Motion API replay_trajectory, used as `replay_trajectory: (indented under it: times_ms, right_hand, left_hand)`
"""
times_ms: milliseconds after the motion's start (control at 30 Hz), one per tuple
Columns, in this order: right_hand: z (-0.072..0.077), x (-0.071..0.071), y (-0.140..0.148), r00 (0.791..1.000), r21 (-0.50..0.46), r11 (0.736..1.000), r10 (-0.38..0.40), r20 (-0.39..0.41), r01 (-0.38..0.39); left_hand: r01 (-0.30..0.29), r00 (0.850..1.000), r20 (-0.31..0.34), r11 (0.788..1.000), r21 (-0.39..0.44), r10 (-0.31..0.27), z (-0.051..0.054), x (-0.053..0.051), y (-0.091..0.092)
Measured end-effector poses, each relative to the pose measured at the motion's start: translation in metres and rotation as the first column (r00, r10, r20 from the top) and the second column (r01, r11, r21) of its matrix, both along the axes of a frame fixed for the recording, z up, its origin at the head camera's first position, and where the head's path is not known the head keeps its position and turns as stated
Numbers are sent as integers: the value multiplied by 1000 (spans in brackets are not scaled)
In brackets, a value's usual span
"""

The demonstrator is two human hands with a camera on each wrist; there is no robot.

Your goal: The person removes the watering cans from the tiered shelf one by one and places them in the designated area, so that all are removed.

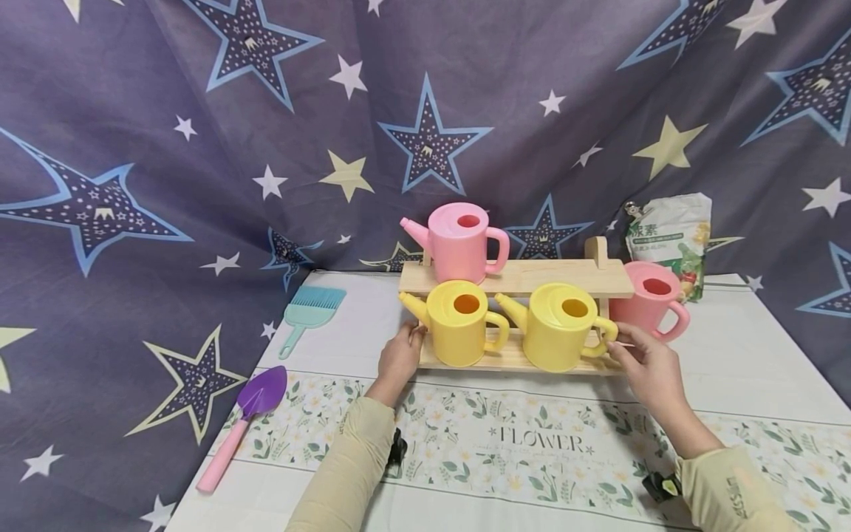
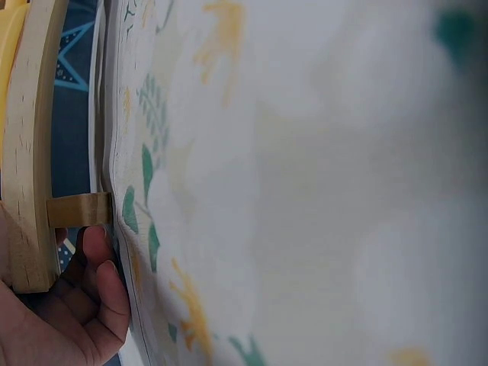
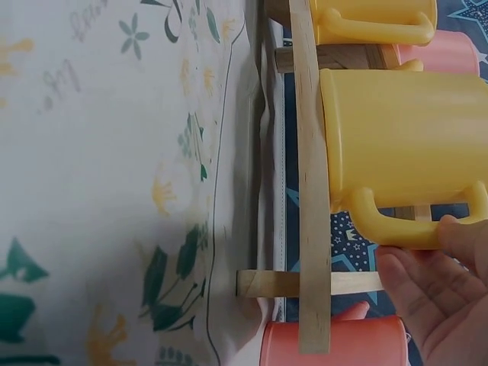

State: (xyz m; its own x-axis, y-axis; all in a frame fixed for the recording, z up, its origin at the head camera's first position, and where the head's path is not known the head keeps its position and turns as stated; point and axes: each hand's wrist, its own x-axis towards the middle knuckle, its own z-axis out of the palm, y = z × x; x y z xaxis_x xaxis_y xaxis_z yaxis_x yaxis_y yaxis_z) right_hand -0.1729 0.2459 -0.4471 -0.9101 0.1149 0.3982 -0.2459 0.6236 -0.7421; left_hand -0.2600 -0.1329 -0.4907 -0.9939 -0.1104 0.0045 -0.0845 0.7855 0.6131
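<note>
A two-tier wooden shelf (image 1: 552,276) holds a yellow watering can (image 1: 456,334) and a second yellow can (image 1: 553,338) on its lower board. My left hand (image 1: 401,360) grips the left end of that board; in the left wrist view its fingers (image 2: 111,293) curl beneath the wood (image 2: 30,152), beside a short foot. At the other end, my right hand (image 1: 654,373) pinches the handle of the second yellow can. The right wrist view has the thumb on the handle (image 3: 396,232), the other fingers behind it. A pink can (image 1: 459,247) stands on the upper board.
Behind the shelf's right end are another pink can (image 1: 643,295) and a white printed bag (image 1: 671,229). A teal brush (image 1: 312,308) and a purple trowel with a pink handle (image 1: 226,452) lie at the left. A floral cloth (image 1: 505,473) covers the table's front.
</note>
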Motion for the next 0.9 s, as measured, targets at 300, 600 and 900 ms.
replay_trajectory:
  times_ms: [300, 600, 900]
  right_hand:
    - [0, 2, -1, 1000, 4, 1000, -14, -8, 14]
    - [-1, 4, -2, 999, 9, 999, -39, -12, 39]
    - [-2, 6, -1, 999, 10, 999, -42, -25, 42]
  left_hand:
    - [1, 1000, 5, 1000, 7, -1, 0, 0, 0]
    - [1, 1000, 1, 1000, 7, -1, 0, 0, 0]
    - [-3, 1000, -3, 1000, 10, 3, 0, 0, 0]
